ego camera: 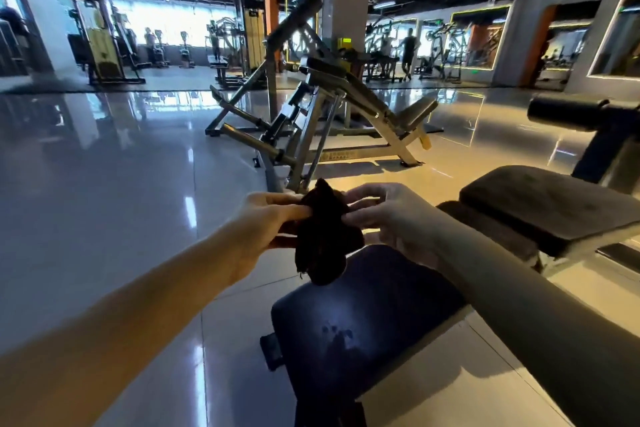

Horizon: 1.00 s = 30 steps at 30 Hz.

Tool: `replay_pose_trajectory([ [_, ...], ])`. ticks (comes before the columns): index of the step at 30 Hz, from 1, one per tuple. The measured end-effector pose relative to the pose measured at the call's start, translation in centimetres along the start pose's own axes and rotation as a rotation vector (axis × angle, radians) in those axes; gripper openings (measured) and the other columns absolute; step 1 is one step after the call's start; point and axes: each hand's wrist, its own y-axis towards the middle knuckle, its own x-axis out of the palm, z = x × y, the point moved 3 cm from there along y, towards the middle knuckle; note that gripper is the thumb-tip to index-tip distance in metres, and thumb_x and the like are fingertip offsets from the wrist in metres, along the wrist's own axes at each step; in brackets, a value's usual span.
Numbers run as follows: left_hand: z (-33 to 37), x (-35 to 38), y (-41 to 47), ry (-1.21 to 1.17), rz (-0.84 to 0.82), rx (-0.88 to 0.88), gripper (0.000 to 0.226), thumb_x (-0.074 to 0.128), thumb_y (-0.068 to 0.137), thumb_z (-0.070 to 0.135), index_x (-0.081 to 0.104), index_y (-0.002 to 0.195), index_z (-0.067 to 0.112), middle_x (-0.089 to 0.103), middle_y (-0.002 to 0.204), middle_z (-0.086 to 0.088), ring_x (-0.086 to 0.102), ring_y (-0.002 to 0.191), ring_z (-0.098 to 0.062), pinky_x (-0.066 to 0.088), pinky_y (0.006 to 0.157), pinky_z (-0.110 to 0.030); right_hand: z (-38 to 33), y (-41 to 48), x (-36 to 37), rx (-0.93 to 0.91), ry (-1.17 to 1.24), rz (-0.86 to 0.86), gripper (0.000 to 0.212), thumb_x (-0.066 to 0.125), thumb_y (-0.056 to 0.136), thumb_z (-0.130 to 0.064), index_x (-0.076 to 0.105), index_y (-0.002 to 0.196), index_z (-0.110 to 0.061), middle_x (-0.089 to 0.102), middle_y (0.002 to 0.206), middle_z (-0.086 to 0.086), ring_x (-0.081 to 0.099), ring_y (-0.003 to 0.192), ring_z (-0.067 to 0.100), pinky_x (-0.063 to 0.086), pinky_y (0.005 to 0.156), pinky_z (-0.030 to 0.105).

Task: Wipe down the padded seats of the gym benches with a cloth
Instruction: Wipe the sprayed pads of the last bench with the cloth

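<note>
While both hands, the left hand point(268, 218) and right hand point(388, 215), are pinching the dark cloth point(323, 236), the padded seat point(363, 319) is waiting just below it.

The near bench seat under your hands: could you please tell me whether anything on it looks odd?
Yes: the near seat carries a blotchy patch near its middle, duller than the glossy padding around it; smudge or damp, I cannot tell.
</note>
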Motion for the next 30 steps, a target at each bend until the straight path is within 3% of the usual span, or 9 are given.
replay_pose_trajectory([
  [3, -3.5, -3.2, 4.7, -0.172, -0.021, -0.101, 0.024, 0.054, 0.099, 0.007, 0.067, 0.119, 0.009, 0.076, 0.106, -0.012, 0.074, 0.099, -0.024, 0.058, 0.085, -0.04, 1.7, 6.9, 0.8, 0.02, 0.006, 0.012, 0.037, 0.065, 0.088, 0.011, 0.061, 0.121, -0.002, 0.07, 0.108, 0.017, 0.073, 0.097, 0.026, 0.061, 0.075, 0.033],
  [7, -6.9, -6.3, 11.1, -0.33, -0.061, -0.218, 0.035, 0.055, 0.087, 0.012, 0.065, 0.121, 0.013, 0.075, 0.101, -0.01, 0.074, 0.091, -0.021, 0.059, 0.073, -0.035, 2.9, 15.5, 1.0, 0.086, 0.065, -0.06, 0.037, 0.065, 0.086, 0.013, 0.062, 0.118, -0.004, 0.069, 0.102, 0.014, 0.073, 0.093, 0.024, 0.059, 0.074, 0.033],
  [9, -7.2, -7.4, 13.6, -0.388, -0.077, -0.265, 0.039, 0.055, 0.081, 0.021, 0.067, 0.118, 0.014, 0.073, 0.105, -0.012, 0.072, 0.097, -0.026, 0.059, 0.079, -0.038, 2.6, 18.7, 1.4, 0.133, 0.08, -0.045, 0.043, 0.066, 0.085, 0.011, 0.06, 0.123, -0.008, 0.068, 0.111, 0.017, 0.073, 0.1, 0.029, 0.061, 0.077, 0.036],
  [12, -5.0, -8.2, 16.1, -0.242, -0.035, -0.291, 0.037, 0.063, 0.09, 0.032, 0.066, 0.122, 0.014, 0.076, 0.109, -0.009, 0.072, 0.103, -0.026, 0.055, 0.092, -0.043, 0.4, 21.5, 1.9, 0.169, 0.037, -0.055, 0.047, 0.068, 0.086, 0.009, 0.059, 0.128, -0.012, 0.069, 0.114, 0.019, 0.072, 0.102, 0.03, 0.062, 0.081, 0.036],
  [17, 4.8, -11.5, 18.7, -0.054, 0.188, -0.35, 0.011, 0.065, 0.098, 0.021, 0.075, 0.103, 0.019, 0.079, 0.09, -0.002, 0.074, 0.096, -0.026, 0.055, 0.099, -0.048, -10.0, 23.3, 2.4, 0.223, 0.002, -0.114, 0.027, 0.063, 0.096, -0.004, 0.066, 0.122, -0.011, 0.071, 0.11, 0.014, 0.071, 0.101, 0.027, 0.059, 0.072, 0.03],
  [20, 13.2, -15.1, 20.1, -0.07, 0.216, -0.406, 0.015, 0.06, 0.101, 0.018, 0.075, 0.1, 0.016, 0.079, 0.085, -0.004, 0.073, 0.096, -0.027, 0.055, 0.097, -0.048, -18.4, 24.2, 3.2, 0.269, 0.08, -0.057, 0.018, 0.057, 0.102, -0.01, 0.07, 0.115, -0.011, 0.071, 0.107, 0.013, 0.07, 0.095, 0.027, 0.057, 0.067, 0.029],
  [24, 23.9, -20.7, 20.5, -0.135, 0.116, -0.496, 0.02, 0.057, 0.1, 0.014, 0.071, 0.11, 0.002, 0.075, 0.086, -0.011, 0.069, 0.099, -0.03, 0.054, 0.091, -0.041, -28.7, 25.2, 6.1, 0.313, 0.114, 0.082, 0.015, 0.061, 0.098, -0.005, 0.073, 0.107, -0.007, 0.073, 0.102, 0.016, 0.071, 0.084, 0.026, 0.057, 0.062, 0.03],
  [28, 33.1, -25.8, 19.9, -0.053, -0.053, -0.446, 0.038, 0.074, 0.085, 0.043, 0.075, 0.107, 0.013, 0.078, 0.092, -0.003, 0.073, 0.096, -0.021, 0.055, 0.089, -0.033, -37.2, 25.3, 10.6, 0.31, 0.09, 0.134, 0.014, 0.064, 0.097, -0.005, 0.073, 0.105, -0.01, 0.075, 0.098, 0.01, 0.074, 0.088, 0.025, 0.057, 0.064, 0.027],
  [30, 36.4, -28.0, 19.3, -0.016, -0.088, -0.389, 0.027, 0.078, 0.086, 0.036, 0.076, 0.106, 0.017, 0.079, 0.09, 0.0, 0.076, 0.089, -0.016, 0.059, 0.082, -0.027, -41.0, 25.2, 12.6, 0.296, 0.081, 0.138, 0.012, 0.066, 0.096, -0.006, 0.073, 0.104, -0.011, 0.075, 0.099, 0.008, 0.075, 0.089, 0.022, 0.058, 0.066, 0.026],
])
